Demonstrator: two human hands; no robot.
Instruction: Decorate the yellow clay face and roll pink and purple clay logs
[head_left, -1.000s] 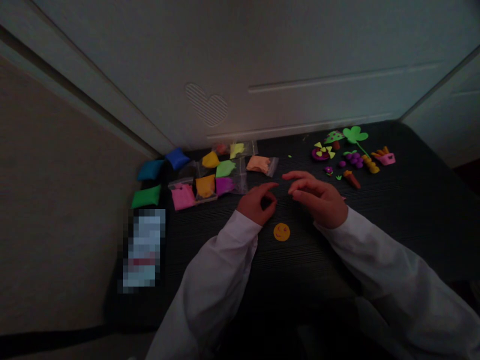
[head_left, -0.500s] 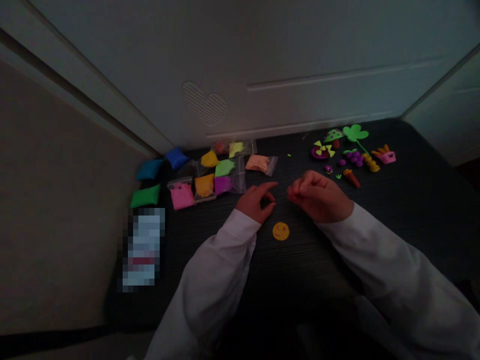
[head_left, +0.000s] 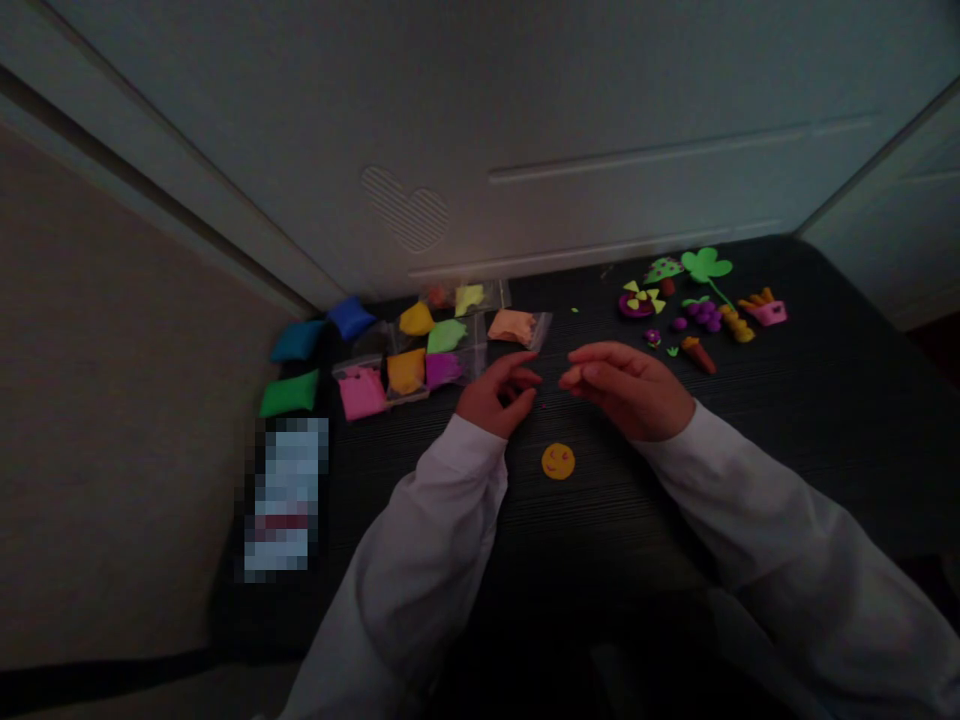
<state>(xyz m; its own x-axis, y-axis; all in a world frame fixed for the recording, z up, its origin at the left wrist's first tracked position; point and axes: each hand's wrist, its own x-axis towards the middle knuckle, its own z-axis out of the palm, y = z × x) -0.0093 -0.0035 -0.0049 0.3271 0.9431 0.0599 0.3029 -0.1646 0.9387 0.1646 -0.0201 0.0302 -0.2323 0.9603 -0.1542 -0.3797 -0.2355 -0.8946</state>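
My left hand (head_left: pixel 495 398) and my right hand (head_left: pixel 626 388) hover close together over a dark ribbed table (head_left: pixel 787 420), fingertips almost meeting. Both have their fingers curled and pinched; whatever is between them is too small and dim to name. Just below the hands lies a flat orange clay disc with a smiling face (head_left: pixel 558 461). An orange clay bag (head_left: pixel 514 327) lies just beyond my left hand. Both arms wear white sleeves.
Several small bags of coloured clay (head_left: pixel 409 350) lie at the left, with blue (head_left: pixel 349 318) and green (head_left: pixel 291 393) packs further out. Finished clay figures (head_left: pixel 694 300) stand at the far right. A blurred packet (head_left: pixel 281 498) lies at the table's left edge. A white panel rises behind.
My right hand went from fingers stretched out to curled and pinched, and drew slightly left toward my left hand. The view shifted a little.
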